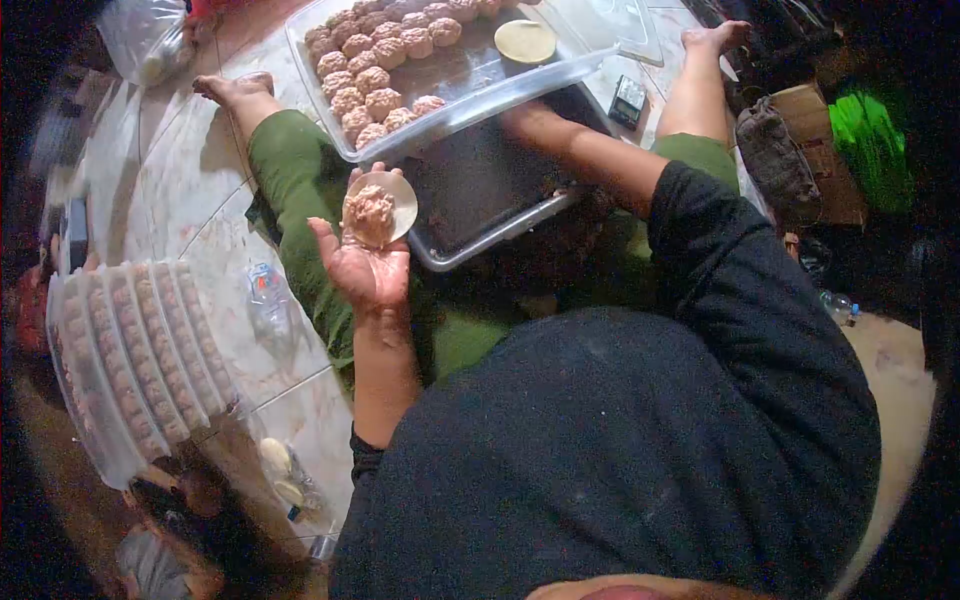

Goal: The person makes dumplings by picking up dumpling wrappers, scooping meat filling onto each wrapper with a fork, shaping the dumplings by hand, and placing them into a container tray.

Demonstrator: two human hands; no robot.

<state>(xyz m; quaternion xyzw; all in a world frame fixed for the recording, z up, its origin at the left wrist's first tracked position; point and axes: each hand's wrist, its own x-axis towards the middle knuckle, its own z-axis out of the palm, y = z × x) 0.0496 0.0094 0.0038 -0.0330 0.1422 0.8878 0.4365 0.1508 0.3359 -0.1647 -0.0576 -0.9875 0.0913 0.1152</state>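
Cluttered room, pale tiled floor [215, 230]. Clear tub [460, 75] at the far side — near rim slanting near-left to far-right. Right hand [524, 118] half hidden, can't tell its grip. Left hand [368, 262] nearer — palm up, fingers apart under 1 round wrapper [403, 205], meat [370, 211] facing up.

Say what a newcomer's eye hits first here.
The left hand, palm up left of centre, bearing a round wrapper topped with a pink minced mound. Above it, a clear tray with similar mounds in rows. At left, stacked translucent containers filled with more.
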